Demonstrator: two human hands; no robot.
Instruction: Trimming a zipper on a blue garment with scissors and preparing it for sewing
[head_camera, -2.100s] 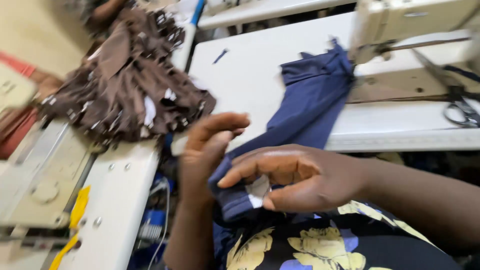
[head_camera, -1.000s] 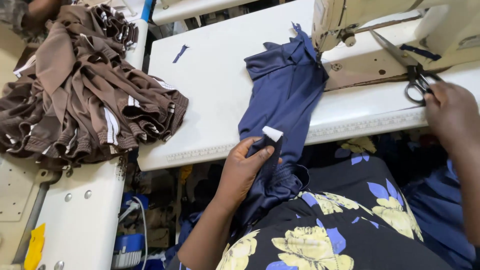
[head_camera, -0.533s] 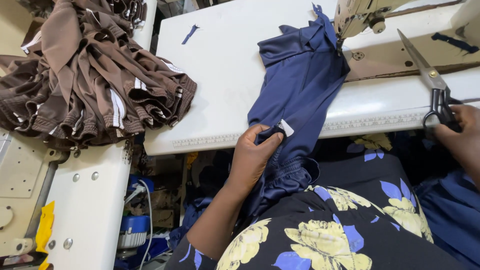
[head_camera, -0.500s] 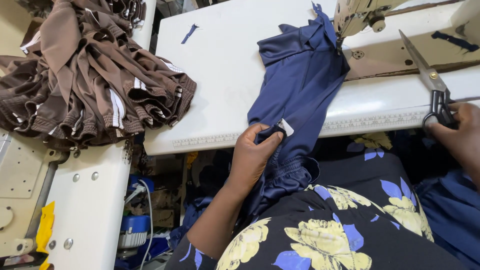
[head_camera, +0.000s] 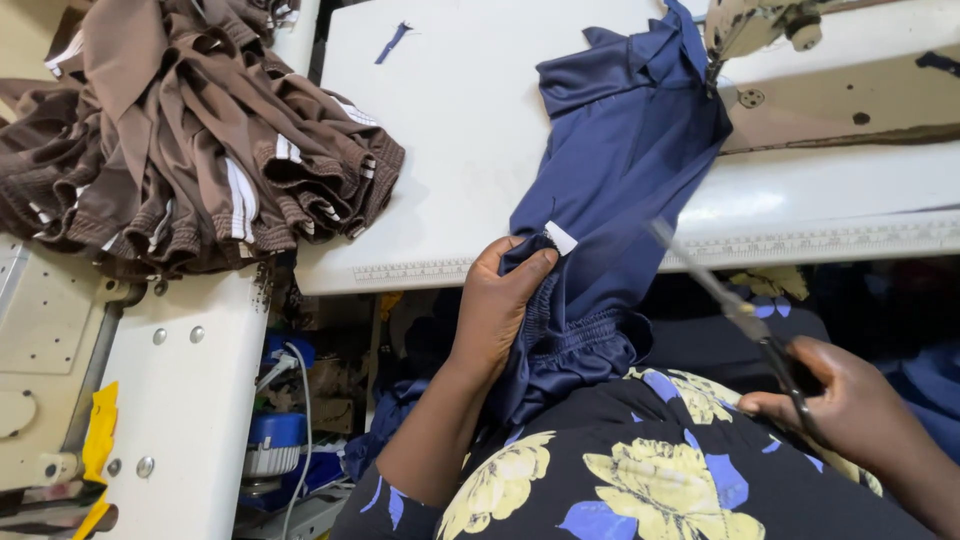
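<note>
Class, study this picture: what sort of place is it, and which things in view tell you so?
Most likely a garment sewing workshop. A sewing machine stands on a white table, a pile of brown garments lies beside it, and the left hand grips a navy garment while the right hand holds scissors.

Heap of brown garments with white stripes (head_camera: 190, 150) on left table; cream sewing machine (head_camera: 840, 90) top right; navy fabric scrap (head_camera: 392, 42) on white tabletop (head_camera: 450, 150).

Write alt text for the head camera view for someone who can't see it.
A person's left hand pinches a navy garment beside its small white tag at a white sewing table's edge, while the right hand brings scissors toward it. Brown garments lie piled at left.
</note>
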